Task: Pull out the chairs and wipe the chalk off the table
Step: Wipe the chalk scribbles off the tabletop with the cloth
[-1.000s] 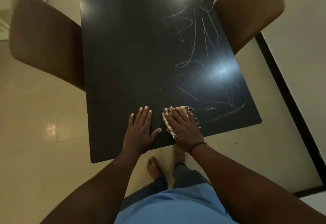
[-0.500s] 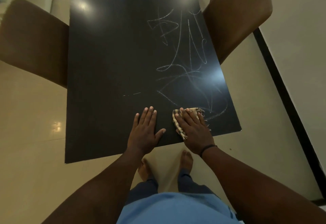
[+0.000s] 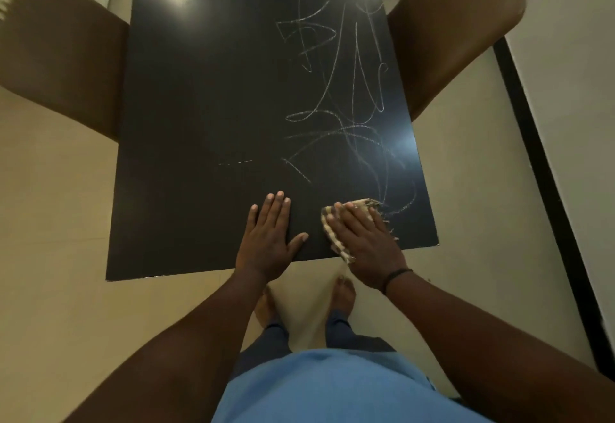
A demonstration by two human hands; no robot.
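Two brown chairs are counted, a left chair and a right chair, one at each long side of a single black desk. One checked cloth is pressed flat at the near edge under the right hand, fingers straight, while the left hand is laid open on bare desk. Chalk scribbles are spread over the right half — glossy surface, pale tiled floor, a dark strip by the wall.

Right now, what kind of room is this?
Probably a home dining area: a dark table with brown chairs on both sides, standing on pale floor tiles beside a plain wall. Chalk scribbles cover the tabletop.
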